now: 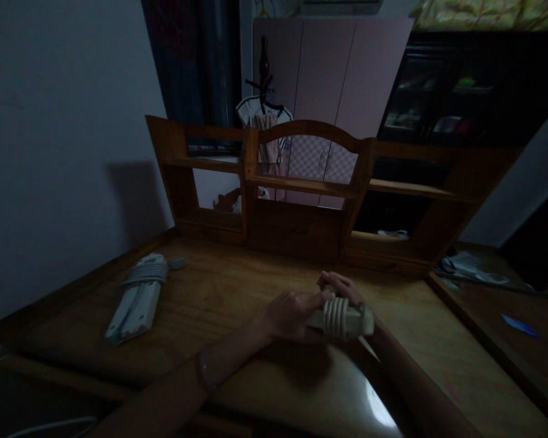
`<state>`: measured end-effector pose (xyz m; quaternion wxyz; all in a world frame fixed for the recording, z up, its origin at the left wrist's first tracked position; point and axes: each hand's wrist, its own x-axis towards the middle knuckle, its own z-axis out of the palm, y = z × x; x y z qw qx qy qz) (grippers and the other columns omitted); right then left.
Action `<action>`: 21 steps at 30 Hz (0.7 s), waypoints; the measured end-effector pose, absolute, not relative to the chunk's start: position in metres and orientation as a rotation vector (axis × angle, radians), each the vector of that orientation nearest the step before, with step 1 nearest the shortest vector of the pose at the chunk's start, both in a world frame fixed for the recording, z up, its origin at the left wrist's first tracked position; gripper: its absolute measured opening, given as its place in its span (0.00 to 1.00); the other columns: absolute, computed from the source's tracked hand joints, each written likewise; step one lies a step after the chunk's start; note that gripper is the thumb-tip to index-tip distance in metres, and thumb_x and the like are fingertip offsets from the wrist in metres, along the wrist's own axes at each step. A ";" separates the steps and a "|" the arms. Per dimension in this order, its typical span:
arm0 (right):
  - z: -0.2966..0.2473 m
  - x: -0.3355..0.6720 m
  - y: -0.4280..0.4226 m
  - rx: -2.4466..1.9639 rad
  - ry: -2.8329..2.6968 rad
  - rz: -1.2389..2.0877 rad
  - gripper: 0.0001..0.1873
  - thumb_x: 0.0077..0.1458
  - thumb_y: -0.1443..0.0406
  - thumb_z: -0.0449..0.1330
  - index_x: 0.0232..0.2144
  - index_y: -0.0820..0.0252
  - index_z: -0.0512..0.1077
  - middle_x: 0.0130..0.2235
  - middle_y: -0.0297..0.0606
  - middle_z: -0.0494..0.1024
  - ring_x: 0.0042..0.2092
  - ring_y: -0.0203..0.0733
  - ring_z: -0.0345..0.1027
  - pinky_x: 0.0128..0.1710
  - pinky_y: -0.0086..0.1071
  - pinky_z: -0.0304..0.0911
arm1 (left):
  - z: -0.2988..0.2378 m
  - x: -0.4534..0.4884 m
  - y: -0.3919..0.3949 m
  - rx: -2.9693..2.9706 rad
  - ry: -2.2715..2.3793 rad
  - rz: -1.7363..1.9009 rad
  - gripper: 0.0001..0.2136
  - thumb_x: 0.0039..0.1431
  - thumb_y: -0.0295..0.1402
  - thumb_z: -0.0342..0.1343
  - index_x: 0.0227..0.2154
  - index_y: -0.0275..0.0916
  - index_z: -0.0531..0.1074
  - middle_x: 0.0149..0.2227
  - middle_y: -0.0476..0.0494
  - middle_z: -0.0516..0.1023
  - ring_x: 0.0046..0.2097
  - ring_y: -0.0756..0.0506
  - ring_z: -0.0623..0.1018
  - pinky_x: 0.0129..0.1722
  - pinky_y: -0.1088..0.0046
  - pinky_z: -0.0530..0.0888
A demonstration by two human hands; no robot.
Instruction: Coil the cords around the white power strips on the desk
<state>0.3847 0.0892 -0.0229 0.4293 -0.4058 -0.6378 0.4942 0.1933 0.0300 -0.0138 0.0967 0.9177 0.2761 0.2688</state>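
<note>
Both my hands meet over the middle of a wooden desk point(219, 286). Between them is a white power strip point(347, 319) with its cord coiled round its body. My left hand point(290, 313) pinches the strip's near end, fingers curled. My right hand point(342, 286) wraps over the far side, fingers bent on the cord coils. The room is dim, so fine detail of the cord is lost.
A second white power strip point(137, 298) with its cord wound round it lies at the desk's left. A wooden hutch with shelves point(301, 182) stands along the back edge. Papers point(468, 267) and a blue object point(520, 325) lie on the surface to the right.
</note>
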 end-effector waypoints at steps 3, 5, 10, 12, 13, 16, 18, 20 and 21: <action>-0.026 0.385 0.091 -1.022 -1.543 1.129 0.22 0.50 0.48 0.58 0.34 0.61 0.75 0.33 0.39 0.74 0.36 0.42 0.66 0.36 0.34 0.61 | -0.008 0.193 0.030 2.433 0.881 0.993 0.36 0.46 0.50 0.61 0.57 0.42 0.57 0.46 0.41 0.75 0.44 0.41 0.77 0.43 0.69 0.71; -0.028 0.385 0.087 -0.989 -1.539 1.101 0.23 0.50 0.48 0.58 0.40 0.59 0.74 0.38 0.40 0.75 0.41 0.46 0.67 0.41 0.36 0.62 | -0.004 0.194 0.030 2.229 0.906 1.126 0.34 0.44 0.48 0.63 0.54 0.42 0.62 0.46 0.43 0.76 0.45 0.42 0.76 0.45 0.68 0.71; -0.025 0.380 0.071 -0.945 -1.561 1.106 0.23 0.57 0.48 0.52 0.44 0.57 0.72 0.46 0.41 0.74 0.48 0.47 0.64 0.49 0.39 0.59 | -0.005 0.200 0.036 1.532 0.866 1.212 0.26 0.51 0.49 0.57 0.46 0.36 0.67 0.37 0.40 0.78 0.34 0.43 0.78 0.34 0.67 0.75; -0.020 0.375 0.066 -0.927 -1.609 1.118 0.26 0.60 0.47 0.45 0.44 0.57 0.71 0.45 0.39 0.74 0.46 0.45 0.66 0.49 0.38 0.59 | -0.009 0.201 0.040 1.322 0.790 1.125 0.25 0.54 0.51 0.52 0.45 0.33 0.67 0.28 0.41 0.77 0.25 0.45 0.77 0.26 0.68 0.75; -0.017 0.373 0.064 -0.926 -1.639 1.117 0.28 0.61 0.46 0.42 0.43 0.57 0.71 0.43 0.39 0.75 0.45 0.44 0.66 0.49 0.38 0.59 | -0.012 0.201 0.043 1.253 0.753 1.087 0.26 0.55 0.52 0.51 0.44 0.33 0.67 0.26 0.42 0.77 0.23 0.45 0.76 0.23 0.69 0.74; -0.013 0.370 0.061 -0.979 -1.719 1.094 0.30 0.58 0.43 0.46 0.41 0.59 0.73 0.40 0.40 0.76 0.43 0.46 0.67 0.47 0.37 0.60 | -0.022 0.199 0.050 1.142 0.714 1.017 0.26 0.53 0.54 0.52 0.43 0.34 0.67 0.26 0.41 0.78 0.23 0.45 0.77 0.21 0.71 0.74; -0.014 0.369 0.060 -1.006 -1.763 1.087 0.28 0.54 0.44 0.53 0.42 0.60 0.73 0.41 0.40 0.76 0.44 0.47 0.67 0.46 0.36 0.61 | -0.029 0.198 0.054 1.108 0.721 0.975 0.26 0.52 0.55 0.53 0.40 0.34 0.69 0.26 0.40 0.78 0.22 0.45 0.77 0.21 0.72 0.73; -0.017 0.370 0.060 -1.003 -1.780 1.098 0.27 0.54 0.46 0.55 0.42 0.61 0.72 0.41 0.40 0.76 0.42 0.46 0.68 0.43 0.35 0.61 | -0.034 0.198 0.056 1.086 0.714 0.927 0.26 0.52 0.56 0.52 0.38 0.34 0.69 0.25 0.40 0.78 0.22 0.45 0.77 0.20 0.72 0.74; -0.019 0.370 0.061 -1.003 -1.785 1.111 0.26 0.55 0.46 0.54 0.41 0.62 0.72 0.39 0.40 0.76 0.40 0.44 0.68 0.41 0.34 0.62 | -0.036 0.198 0.057 1.071 0.706 0.904 0.26 0.52 0.56 0.51 0.37 0.34 0.70 0.25 0.40 0.78 0.22 0.45 0.77 0.20 0.71 0.74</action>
